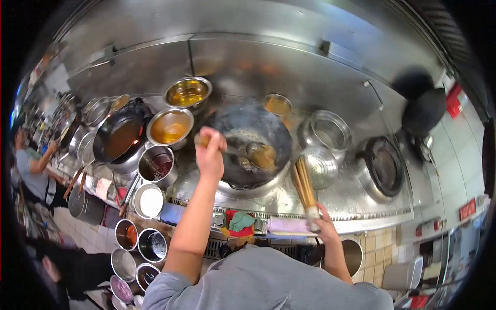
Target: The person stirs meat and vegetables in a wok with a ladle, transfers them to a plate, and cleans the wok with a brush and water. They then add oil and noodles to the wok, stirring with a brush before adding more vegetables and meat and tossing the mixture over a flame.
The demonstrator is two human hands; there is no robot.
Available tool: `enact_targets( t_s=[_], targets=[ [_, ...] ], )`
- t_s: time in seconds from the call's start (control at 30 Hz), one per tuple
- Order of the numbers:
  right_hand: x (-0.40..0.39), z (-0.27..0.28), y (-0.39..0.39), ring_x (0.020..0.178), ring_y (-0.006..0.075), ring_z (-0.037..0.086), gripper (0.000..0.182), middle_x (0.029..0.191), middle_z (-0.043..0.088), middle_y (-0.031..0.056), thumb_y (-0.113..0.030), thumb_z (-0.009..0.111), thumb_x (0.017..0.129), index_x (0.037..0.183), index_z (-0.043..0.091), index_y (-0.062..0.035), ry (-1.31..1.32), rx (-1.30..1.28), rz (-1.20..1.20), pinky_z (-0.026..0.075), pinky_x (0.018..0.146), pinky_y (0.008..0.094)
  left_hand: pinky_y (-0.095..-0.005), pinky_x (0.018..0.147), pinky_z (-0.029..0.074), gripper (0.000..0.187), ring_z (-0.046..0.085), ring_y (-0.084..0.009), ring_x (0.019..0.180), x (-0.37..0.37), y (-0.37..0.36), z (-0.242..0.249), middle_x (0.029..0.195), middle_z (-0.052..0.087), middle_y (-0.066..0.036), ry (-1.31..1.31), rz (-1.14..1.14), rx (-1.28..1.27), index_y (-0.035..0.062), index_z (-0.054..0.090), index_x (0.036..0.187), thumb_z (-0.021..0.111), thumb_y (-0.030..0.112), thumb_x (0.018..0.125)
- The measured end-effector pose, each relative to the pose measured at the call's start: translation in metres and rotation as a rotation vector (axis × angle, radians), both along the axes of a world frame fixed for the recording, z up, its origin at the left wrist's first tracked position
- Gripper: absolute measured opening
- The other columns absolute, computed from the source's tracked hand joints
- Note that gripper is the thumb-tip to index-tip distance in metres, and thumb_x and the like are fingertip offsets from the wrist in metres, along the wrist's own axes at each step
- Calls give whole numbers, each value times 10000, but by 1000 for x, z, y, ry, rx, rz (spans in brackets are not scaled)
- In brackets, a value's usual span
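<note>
My left hand (pixel 210 155) is closed around the handle of a ladle (pixel 235 151), which reaches across into a large dark wok (pixel 222 121). The ladle's bowl is near a brown clump (pixel 264 158) in the wok; I cannot make out what the clump is. Some pale, wet-looking stuff lies around it. On the right, my right hand (pixel 325 226) grips the pale bound end of a bamboo wok brush (pixel 304 186), its bristles pointing up and away from me. The brush is beside a round perforated strainer (pixel 319 168), partly overlapping it.
Bowls of yellow oil (pixel 170 129) and a pot of white stuff (pixel 151 201) stand left of the wok. Beyond them sits another wok (pixel 121 137). A metal pot (pixel 329 132) and a dark burner ring (pixel 385 166) are right. Cloths (pixel 240 222) lie along the front edge. Other people are at left.
</note>
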State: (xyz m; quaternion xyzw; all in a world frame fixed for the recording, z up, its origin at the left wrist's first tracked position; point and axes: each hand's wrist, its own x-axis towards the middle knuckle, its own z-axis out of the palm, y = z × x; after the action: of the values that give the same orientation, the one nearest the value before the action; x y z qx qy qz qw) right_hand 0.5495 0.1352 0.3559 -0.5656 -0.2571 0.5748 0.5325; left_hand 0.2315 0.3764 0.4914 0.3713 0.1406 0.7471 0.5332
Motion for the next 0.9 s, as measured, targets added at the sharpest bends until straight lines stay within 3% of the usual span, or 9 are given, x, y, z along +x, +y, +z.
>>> enact_targets(
  t_s=[0.17, 0.3, 0.33, 0.43, 0.5, 0.63, 0.73, 0.87, 0.9],
  targets=[
    [-27, 76, 112, 950, 274, 626, 559, 1077, 639, 154, -142, 687, 737, 1268, 520, -90, -1098, 344, 198, 476, 830, 320, -262, 627, 402, 234, 485, -109, 653, -35, -56, -70, 653, 501, -27, 366, 150, -149, 75, 426, 704, 541, 114, 904],
    [-58, 37, 259, 1003, 335, 600, 538, 1104, 628, 152, -308, 707, 718, 1219, 570, -167, -1186, 355, 771, 469, 871, 371, -262, 636, 408, 227, 494, -113, 656, -48, -62, -75, 664, 519, -34, 274, 202, -144, 51, 434, 719, 524, 120, 916],
    [-59, 28, 289, 1000, 325, 603, 511, 1097, 632, 145, -333, 691, 718, 1194, 589, -177, -1299, 170, 823, 473, 870, 384, -264, 634, 412, 224, 498, -116, 655, -52, -65, -73, 667, 526, -38, 279, 216, -153, 49, 437, 724, 521, 124, 918],
    [-87, 50, 316, 985, 327, 606, 473, 1077, 639, 137, -348, 661, 732, 1176, 606, -195, -1591, 86, 622, 478, 857, 403, -260, 628, 417, 241, 506, -111, 655, -60, -48, -80, 677, 541, -39, 286, 251, -146, 45, 454, 708, 531, 137, 917],
    [-98, 36, 309, 949, 332, 621, 376, 1020, 655, 142, -328, 622, 761, 1104, 644, -174, -1693, 320, 718, 492, 823, 427, -256, 625, 418, 252, 508, -106, 653, -63, -33, -79, 675, 546, -32, 389, 292, -130, 42, 462, 695, 541, 140, 913],
    [-95, 44, 316, 871, 353, 641, 247, 949, 665, 160, -294, 587, 781, 951, 673, -136, -1782, 91, 473, 510, 767, 447, -228, 574, 395, 271, 475, -67, 605, -54, -3, -70, 639, 524, 3, 577, 220, -56, 56, 471, 672, 569, 164, 901],
    [-88, 42, 292, 855, 340, 645, 237, 907, 658, 193, -237, 568, 790, 959, 670, -106, -1784, 312, 589, 522, 712, 433, -205, 501, 359, 254, 441, -39, 547, -52, 26, -45, 629, 513, 21, 634, 89, -4, 90, 465, 687, 581, 179, 895],
    [-81, 59, 293, 842, 342, 645, 241, 865, 648, 181, -213, 544, 807, 1000, 660, -127, -1958, 112, 586, 522, 701, 427, -238, 568, 374, 256, 442, -59, 604, -41, 54, -14, 600, 483, 31, 602, -118, -65, 58, 465, 652, 604, 148, 846],
    [-84, 52, 287, 811, 345, 648, 262, 856, 641, 175, -220, 547, 799, 1009, 646, -99, -2056, 267, 644, 517, 697, 452, -221, 536, 358, 251, 440, -52, 584, -40, 65, -8, 617, 502, 30, 651, -95, -45, 84, 470, 662, 608, 169, 854]
  ],
)
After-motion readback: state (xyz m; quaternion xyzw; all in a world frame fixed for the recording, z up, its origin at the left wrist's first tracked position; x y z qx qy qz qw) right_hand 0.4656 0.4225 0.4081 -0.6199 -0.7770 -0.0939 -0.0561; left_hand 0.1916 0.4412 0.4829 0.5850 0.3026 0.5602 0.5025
